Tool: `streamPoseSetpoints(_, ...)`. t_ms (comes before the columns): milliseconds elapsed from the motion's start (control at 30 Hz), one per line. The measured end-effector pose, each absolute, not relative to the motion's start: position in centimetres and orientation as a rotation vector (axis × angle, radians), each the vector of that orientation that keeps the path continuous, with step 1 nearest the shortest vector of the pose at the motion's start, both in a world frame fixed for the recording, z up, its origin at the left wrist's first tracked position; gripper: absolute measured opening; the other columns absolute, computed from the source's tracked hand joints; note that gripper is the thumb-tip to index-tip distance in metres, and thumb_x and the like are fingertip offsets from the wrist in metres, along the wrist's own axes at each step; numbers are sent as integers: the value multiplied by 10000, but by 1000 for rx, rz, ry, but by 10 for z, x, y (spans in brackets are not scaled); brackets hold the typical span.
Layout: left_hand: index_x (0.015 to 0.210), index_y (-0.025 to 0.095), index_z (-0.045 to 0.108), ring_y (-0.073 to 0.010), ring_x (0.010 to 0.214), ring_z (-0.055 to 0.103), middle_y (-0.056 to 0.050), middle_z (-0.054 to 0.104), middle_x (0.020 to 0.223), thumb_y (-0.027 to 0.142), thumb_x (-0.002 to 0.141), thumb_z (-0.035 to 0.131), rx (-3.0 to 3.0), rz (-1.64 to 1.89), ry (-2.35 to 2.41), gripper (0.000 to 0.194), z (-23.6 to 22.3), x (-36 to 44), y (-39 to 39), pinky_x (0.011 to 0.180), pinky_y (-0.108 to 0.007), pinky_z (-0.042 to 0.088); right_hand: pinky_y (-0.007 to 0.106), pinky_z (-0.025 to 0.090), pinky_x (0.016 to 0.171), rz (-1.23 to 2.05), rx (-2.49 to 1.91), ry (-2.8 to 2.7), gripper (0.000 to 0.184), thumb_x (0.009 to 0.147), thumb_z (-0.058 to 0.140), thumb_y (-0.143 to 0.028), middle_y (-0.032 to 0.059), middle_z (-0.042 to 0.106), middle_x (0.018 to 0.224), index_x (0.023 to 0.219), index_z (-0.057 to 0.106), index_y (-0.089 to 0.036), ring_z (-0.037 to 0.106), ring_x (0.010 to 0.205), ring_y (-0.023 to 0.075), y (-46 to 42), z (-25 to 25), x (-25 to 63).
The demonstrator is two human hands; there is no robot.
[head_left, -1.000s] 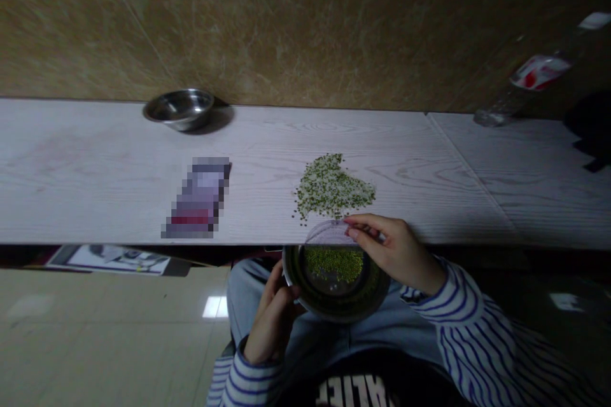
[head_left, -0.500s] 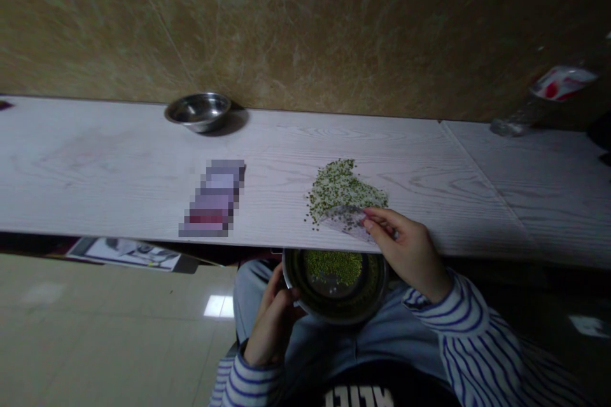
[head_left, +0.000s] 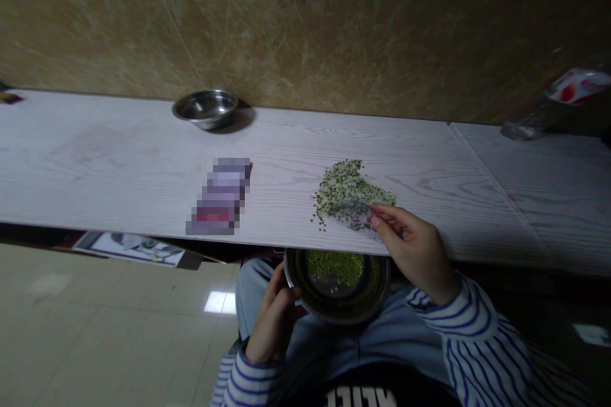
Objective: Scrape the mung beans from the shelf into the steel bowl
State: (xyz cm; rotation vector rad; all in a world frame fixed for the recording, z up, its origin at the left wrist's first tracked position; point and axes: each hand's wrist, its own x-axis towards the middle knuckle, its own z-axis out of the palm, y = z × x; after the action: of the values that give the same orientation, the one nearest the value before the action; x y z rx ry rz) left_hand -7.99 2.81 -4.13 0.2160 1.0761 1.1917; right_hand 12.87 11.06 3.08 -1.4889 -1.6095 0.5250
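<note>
My left hand [head_left: 274,321] grips the left rim of a metal bowl [head_left: 338,308] held over my lap, just under the table's front edge. Green beans [head_left: 334,265], which look like mung beans, lie in the bowl. Pinched in my right hand [head_left: 422,251] is a thin, clear, round-edged plastic piece [head_left: 353,213]. Its far edge rests at the near side of a spread heap of green beans mixed with white grains [head_left: 347,181] on the table. Some beans show through the plastic; its exact kind is unclear.
An empty-looking metal bowl [head_left: 205,111] stands near the wall. A pixelated flat object [head_left: 222,194] lies left of the heap. At the far right, a clear bottle with a red and white label [head_left: 556,102] lies tilted by the wall. Printed sheets [head_left: 133,248] show below the table edge.
The view has shifted slightly, so items on the table appear a little further right. Both hands keep their holds, and the heap looks much the same.
</note>
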Motion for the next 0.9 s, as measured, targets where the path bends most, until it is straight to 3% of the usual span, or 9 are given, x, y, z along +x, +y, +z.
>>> streamPoseSetpoints(200,1204,257,613,-222,887,603,-59,654,1131,216,631,690,214,1190,1089,579,-41,-80,30,700,-327,512,306,578,683,527,-1503,-1640,228,810,611,-282,75,758,834,968,732,-170,701,729,198,107,31,127)
streamPoseSetpoints(900,1209,241,597,-214,812,600,-56,685,991,196,629,669,189,1201,1100,586,-38,-86,29,700,-345,505,299,574,663,528,-1479,-1644,234,821,601,-280,77,755,846,984,726,-167,692,718,191,116,27,119)
